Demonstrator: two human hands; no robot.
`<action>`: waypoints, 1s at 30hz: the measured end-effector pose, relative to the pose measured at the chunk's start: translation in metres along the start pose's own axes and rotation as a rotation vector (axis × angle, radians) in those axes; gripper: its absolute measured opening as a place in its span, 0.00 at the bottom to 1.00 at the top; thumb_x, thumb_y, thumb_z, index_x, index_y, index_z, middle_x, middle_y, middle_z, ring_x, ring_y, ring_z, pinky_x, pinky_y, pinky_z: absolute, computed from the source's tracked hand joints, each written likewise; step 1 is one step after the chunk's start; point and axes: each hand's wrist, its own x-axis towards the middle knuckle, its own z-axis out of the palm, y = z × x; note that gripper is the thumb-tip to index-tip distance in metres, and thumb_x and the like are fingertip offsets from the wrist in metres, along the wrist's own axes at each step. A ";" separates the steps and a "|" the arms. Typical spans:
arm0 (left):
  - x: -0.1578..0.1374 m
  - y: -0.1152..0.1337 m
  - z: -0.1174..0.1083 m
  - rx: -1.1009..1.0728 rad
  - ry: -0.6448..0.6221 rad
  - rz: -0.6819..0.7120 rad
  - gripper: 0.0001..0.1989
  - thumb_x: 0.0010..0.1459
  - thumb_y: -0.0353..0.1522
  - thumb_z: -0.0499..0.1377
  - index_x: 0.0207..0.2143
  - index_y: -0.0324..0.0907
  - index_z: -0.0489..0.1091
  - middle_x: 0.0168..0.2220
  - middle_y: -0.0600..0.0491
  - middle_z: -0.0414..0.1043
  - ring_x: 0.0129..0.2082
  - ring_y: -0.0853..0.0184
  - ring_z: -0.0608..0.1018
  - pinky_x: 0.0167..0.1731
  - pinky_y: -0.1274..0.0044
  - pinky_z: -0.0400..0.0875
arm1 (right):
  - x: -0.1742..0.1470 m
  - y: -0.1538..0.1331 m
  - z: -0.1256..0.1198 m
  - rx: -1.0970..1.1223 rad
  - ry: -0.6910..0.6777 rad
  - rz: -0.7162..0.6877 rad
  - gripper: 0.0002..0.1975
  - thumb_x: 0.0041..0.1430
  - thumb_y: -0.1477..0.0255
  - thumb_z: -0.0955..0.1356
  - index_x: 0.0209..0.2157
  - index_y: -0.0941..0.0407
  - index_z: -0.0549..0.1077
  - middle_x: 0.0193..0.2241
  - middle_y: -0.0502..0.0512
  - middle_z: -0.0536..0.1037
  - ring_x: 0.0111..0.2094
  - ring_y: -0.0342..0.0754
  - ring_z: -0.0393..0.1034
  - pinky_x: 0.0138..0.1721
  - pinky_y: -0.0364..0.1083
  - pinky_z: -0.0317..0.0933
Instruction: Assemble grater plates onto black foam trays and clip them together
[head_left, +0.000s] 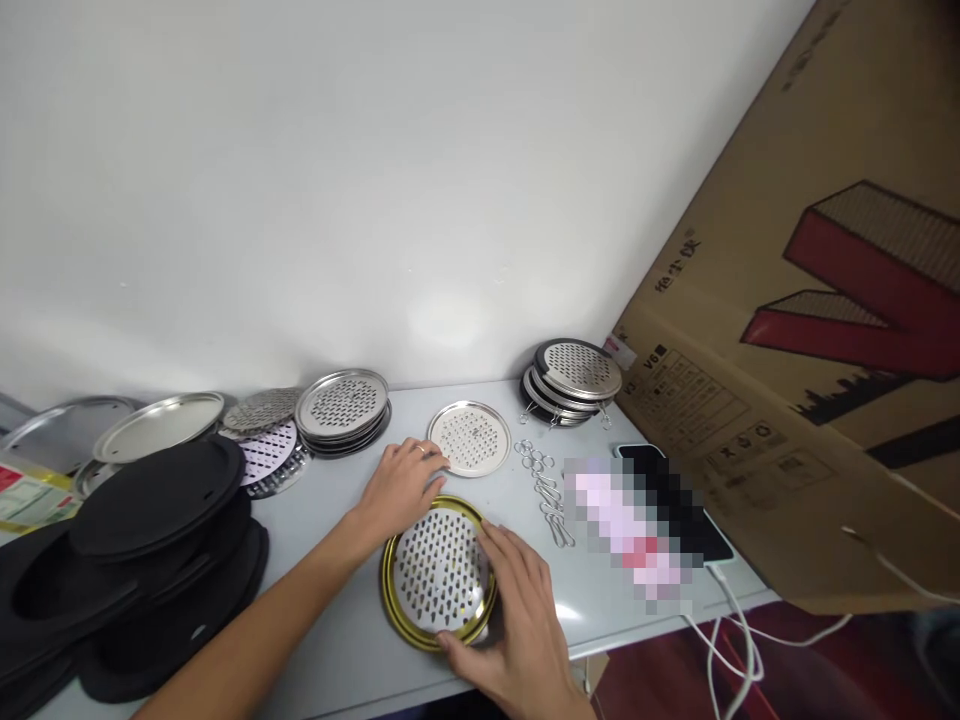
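Observation:
A round perforated grater plate with a gold rim [442, 570] lies near the table's front edge. My right hand [521, 625] is curled round its right side, thumb on the near rim and fingers on the far right rim. My left hand [405, 485] is just beyond the plate's far left edge, its fingers bent and the thumb apart from them. Its fingertips are at the near left rim of a silver grater plate [470, 438]; whether they touch it I cannot tell.
Stacked silver grater plates [345, 405] stand at the back left, beside black discs [157, 495]. Another stack with wire clips [577, 375] is at the back right. Loose metal clips [547, 495], a phone [667, 500] with a white cable and a big cardboard box [810, 350] are to the right.

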 end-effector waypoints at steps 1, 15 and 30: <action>0.004 0.000 0.001 -0.007 0.009 0.000 0.10 0.64 0.30 0.56 0.43 0.44 0.76 0.47 0.49 0.76 0.49 0.57 0.72 0.47 0.64 0.63 | -0.001 0.000 0.000 0.022 0.013 0.006 0.43 0.51 0.57 0.74 0.63 0.57 0.55 0.60 0.68 0.67 0.60 0.68 0.61 0.57 0.64 0.59; -0.055 0.017 -0.053 -0.565 0.356 -0.289 0.13 0.66 0.42 0.53 0.38 0.41 0.69 0.33 0.52 0.76 0.32 0.66 0.77 0.34 0.77 0.71 | -0.005 0.011 -0.010 0.570 0.266 0.400 0.29 0.65 0.60 0.66 0.63 0.51 0.56 0.61 0.63 0.65 0.55 0.59 0.68 0.53 0.58 0.65; -0.109 0.012 0.004 -0.716 0.062 -0.693 0.17 0.59 0.47 0.60 0.39 0.43 0.75 0.31 0.54 0.77 0.28 0.64 0.77 0.30 0.75 0.70 | 0.010 0.001 -0.021 0.315 -0.120 0.450 0.25 0.63 0.61 0.67 0.59 0.56 0.69 0.48 0.60 0.81 0.49 0.60 0.77 0.48 0.55 0.72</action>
